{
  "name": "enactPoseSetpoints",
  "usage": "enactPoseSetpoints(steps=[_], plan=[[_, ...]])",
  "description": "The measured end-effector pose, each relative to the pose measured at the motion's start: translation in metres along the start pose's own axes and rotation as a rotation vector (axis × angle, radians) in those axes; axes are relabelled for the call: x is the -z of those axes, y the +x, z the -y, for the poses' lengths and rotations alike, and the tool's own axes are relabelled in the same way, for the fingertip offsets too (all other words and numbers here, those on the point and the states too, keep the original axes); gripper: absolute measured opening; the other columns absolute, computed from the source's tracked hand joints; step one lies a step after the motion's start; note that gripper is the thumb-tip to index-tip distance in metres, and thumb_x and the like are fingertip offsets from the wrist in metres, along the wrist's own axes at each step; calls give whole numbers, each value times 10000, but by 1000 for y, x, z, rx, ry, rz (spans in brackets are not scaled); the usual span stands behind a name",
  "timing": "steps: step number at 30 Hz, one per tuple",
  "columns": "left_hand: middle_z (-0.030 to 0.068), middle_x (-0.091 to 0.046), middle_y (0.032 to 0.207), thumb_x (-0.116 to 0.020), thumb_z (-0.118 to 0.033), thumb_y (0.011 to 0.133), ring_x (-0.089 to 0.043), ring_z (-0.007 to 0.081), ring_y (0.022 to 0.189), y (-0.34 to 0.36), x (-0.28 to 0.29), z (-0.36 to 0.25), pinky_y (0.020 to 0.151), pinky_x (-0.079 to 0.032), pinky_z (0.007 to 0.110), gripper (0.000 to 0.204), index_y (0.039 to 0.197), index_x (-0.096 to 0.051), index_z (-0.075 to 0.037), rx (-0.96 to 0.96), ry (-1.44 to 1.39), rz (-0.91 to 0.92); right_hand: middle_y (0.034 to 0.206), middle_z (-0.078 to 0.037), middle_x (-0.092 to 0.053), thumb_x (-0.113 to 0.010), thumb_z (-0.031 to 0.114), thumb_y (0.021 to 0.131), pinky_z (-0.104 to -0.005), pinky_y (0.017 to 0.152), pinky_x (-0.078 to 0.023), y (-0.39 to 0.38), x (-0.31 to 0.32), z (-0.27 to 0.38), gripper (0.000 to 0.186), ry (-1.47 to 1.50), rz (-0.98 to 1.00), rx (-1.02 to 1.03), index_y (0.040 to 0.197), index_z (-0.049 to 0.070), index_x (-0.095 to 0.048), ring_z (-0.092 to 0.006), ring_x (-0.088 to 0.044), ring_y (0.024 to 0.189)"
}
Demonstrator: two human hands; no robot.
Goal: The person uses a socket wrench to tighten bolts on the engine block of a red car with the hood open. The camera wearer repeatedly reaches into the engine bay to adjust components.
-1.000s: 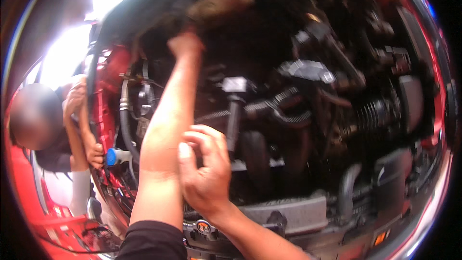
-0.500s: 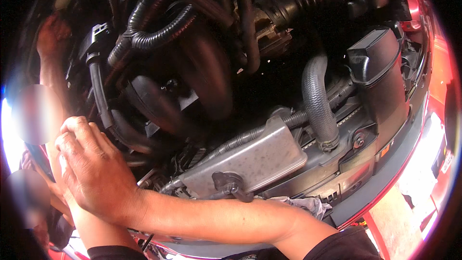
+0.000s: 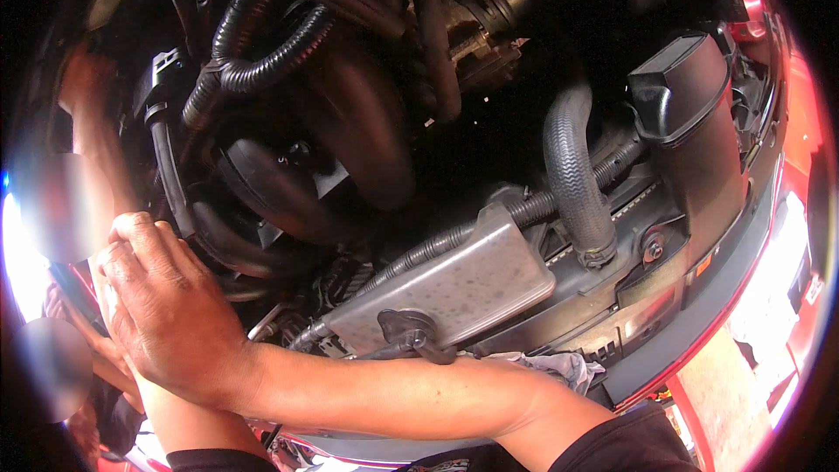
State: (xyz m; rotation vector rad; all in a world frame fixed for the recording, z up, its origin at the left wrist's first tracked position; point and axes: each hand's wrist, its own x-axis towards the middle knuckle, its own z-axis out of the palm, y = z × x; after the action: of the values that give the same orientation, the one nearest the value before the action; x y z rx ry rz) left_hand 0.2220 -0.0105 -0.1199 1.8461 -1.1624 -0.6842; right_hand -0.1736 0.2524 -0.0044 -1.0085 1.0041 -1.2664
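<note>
My right forearm crosses the lower part of the picture, and my right hand [image 3: 170, 310] lies against my left forearm [image 3: 162, 411]. Its fingers are bent and pressed together with the back of the hand up; what they close on is hidden. Beyond it, my left arm reaches up along the left side of a car's engine bay. My left hand [image 3: 86, 80] is dim there, near a black cable conduit [image 3: 166, 144], and its fingers cannot be made out. A grey metal cover [image 3: 446, 284] lies just past my right forearm.
A braided radiator hose [image 3: 572, 175], a black plastic box [image 3: 686, 96] and corrugated tubing [image 3: 280, 70] fill the bay. A crumpled grey cloth [image 3: 564, 371] lies by the front edge. People stand close at the left, one with a bare arm [image 3: 109, 367] showing.
The engine parts have shifted slightly left in the picture as the view moved. My right hand keeps its bent pose on my left forearm, and my left arm stays reached into the bay.
</note>
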Motion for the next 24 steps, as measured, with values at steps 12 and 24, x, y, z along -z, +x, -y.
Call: enactPoseSetpoints(steps=[12, 24], plan=[[59, -630, 911, -631, -289, 954, -582, 199, 797, -59, -40, -65, 753, -487, 344, 385, 1278, -609, -81, 257, -423, -350, 1159, -265, -527, -601, 45, 862, -454, 921, -500, -4, -5, 1, 298, 47, -48, 2, 1126, -91, -577, -411, -570, 1049], [81, -597, 846, -615, -243, 982, -606, 175, 809, -15, 13, -21, 801, -485, 324, 335, 1253, -609, -47, 103, -575, 409, 1148, -250, -503, -599, 79, 821, -478, 893, -455, -4, -10, 1, 342, 91, -43, 9, 1115, -90, -555, -403, -527, 1010]])
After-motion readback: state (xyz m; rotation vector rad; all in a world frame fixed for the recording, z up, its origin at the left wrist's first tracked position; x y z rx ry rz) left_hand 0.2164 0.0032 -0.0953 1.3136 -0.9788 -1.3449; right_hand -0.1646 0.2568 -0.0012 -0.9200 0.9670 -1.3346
